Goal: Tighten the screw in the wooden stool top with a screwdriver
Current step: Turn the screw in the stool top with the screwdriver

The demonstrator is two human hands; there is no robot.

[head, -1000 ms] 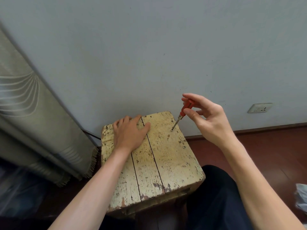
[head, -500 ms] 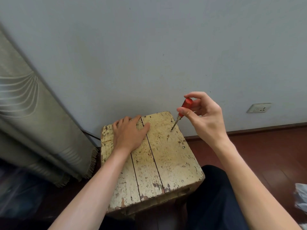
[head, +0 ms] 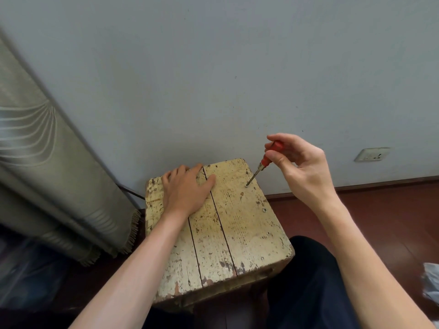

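A worn wooden stool top (head: 237, 233) of cream-painted planks stands against the wall. My left hand (head: 185, 188) lies flat on its far left part, fingers straight. My right hand (head: 301, 167) pinches the red handle of a small screwdriver (head: 263, 162) between thumb and fingers. The shaft slants down to the left, and its tip sits on a screw (head: 247, 185) near the stool's far right edge. Two more screw heads (head: 264, 210) show along the right plank.
A grey-green curtain (head: 47, 162) hangs at the left, its fringe beside the stool. The pale wall rises just behind, with a socket (head: 371, 154) low on the right. My dark-trousered knee (head: 308, 281) is under the stool's near right corner. Red-brown floor lies to the right.
My right hand's fingers have shifted round the red handle, with the thumb now lower on it. The screwdriver tip stays on the same screw. My left hand has not moved.
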